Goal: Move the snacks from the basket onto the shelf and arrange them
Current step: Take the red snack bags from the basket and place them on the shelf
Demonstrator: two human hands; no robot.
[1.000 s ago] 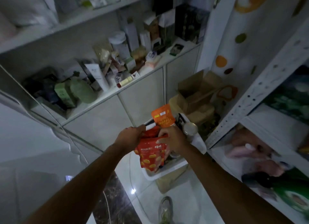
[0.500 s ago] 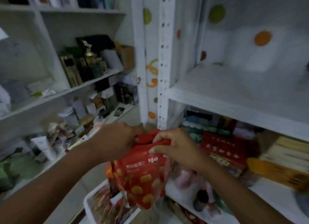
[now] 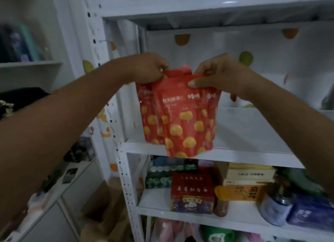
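Note:
A bunch of red snack bags with yellow spots hangs upright in front of the white shelf board, their bottoms at its front left edge. My left hand pinches the bags' top edge on the left. My right hand pinches the same top edge on the right, thumb on the front. The basket is out of view.
The shelf board behind the bags is bare to the right. The shelf below holds a red box, green packs, yellow boxes and a jar. A perforated white upright stands on the left, with cardboard boxes on the floor.
Both hands have lifted the red bags up from the basket to the level of the bare shelf board. The view has swung up from the floor to the rack.

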